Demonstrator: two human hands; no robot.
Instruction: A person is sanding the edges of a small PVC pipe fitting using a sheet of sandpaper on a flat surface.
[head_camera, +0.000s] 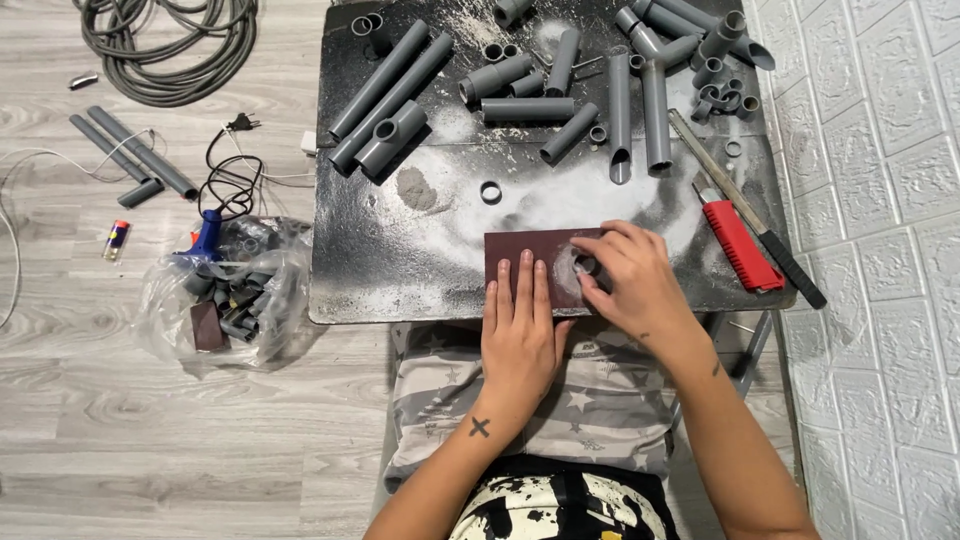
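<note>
Pressing flat, left hand (520, 325) pins sandpaper (540, 262) at the table (400, 280) edge; right hand (630, 280) fingers pinch a pipe ring (586, 266).

Improvised home workshop for pipe work. Dark, dust-whitened worktable (400, 270) strewn with cut grey plastic pipes (390, 85) and fittings; red-handled saw (740, 245) at right. Wood-look floor (150, 440) at left with coiled hose (165, 45), power cord (230, 175) and bag of fittings (225, 300). White embossed wall panels (880, 200) at far right.
</note>
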